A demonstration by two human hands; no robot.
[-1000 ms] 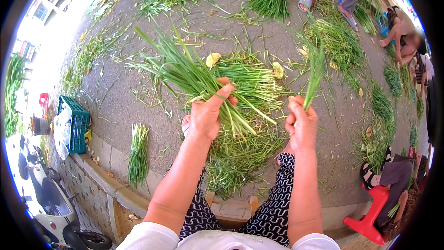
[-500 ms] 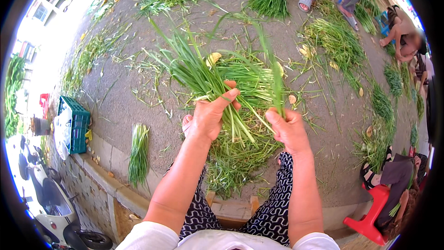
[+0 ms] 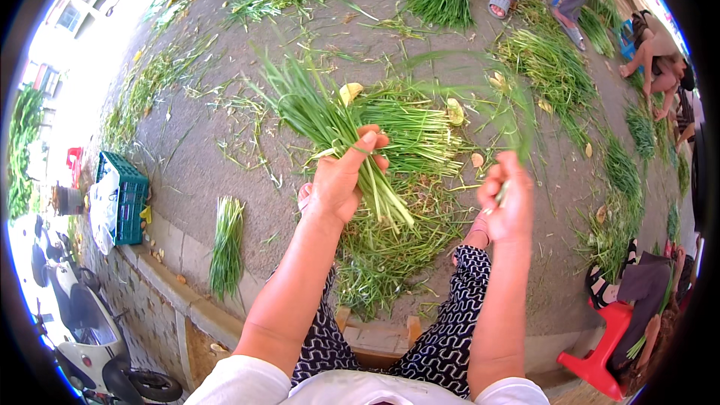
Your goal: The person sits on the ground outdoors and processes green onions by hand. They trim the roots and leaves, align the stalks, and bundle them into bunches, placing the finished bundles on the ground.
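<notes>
Near centre, our left hand [image 3: 339, 186] pinches the green bundle [image 3: 313, 111] between thumb and fingers, leaves toward eleven o'clock; at three o'clock our right hand [image 3: 514, 201] curls its fingers around blurred stalks [image 3: 519, 131]. Snug, uncrushing grips probably serve us best, pale ends even.

Left hand [image 3: 345, 180]: a bunch of green stalks [image 3: 313, 109] is gripped, its pale ends directed toward the lower right.
Right hand [image 3: 510, 199]: thin stalks [image 3: 521, 131] are held well apart from the bunch, their leaves blurred.
Stalk pile [image 3: 412, 133]: laid on the ground beyond the hands.
Loose greens [image 3: 367, 274]: strewn between the legs.
Small bundle [image 3: 226, 251]: laid flat at the left.
Green crate [image 3: 132, 199]: set near the kerb [image 3: 176, 296].
Scooter [image 3: 84, 315]: parked at lower left.
Red stool [image 3: 606, 345]: placed at lower right.
</notes>
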